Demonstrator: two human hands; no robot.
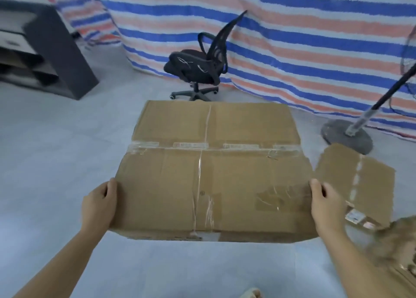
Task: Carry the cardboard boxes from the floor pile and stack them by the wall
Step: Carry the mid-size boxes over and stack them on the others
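Box (pixel 211 174) held off the floor (pixel 56 153) at both side edges.
Left hand (pixel 99 205) and right hand (pixel 326 205) gripping opposite sides, thumbs on top, fingers hidden beneath. Could slip or sag if the tape (pixel 211 148) gives, with only the edges held. Could also snag the second box (pixel 358 178) just beside the right hand. Pale floor; striped tarp (pixel 292 38) along the wall, chair (pixel 198 65) ahead, fan stand (pixel 346 135) right, shelf (pixel 45 50) left.
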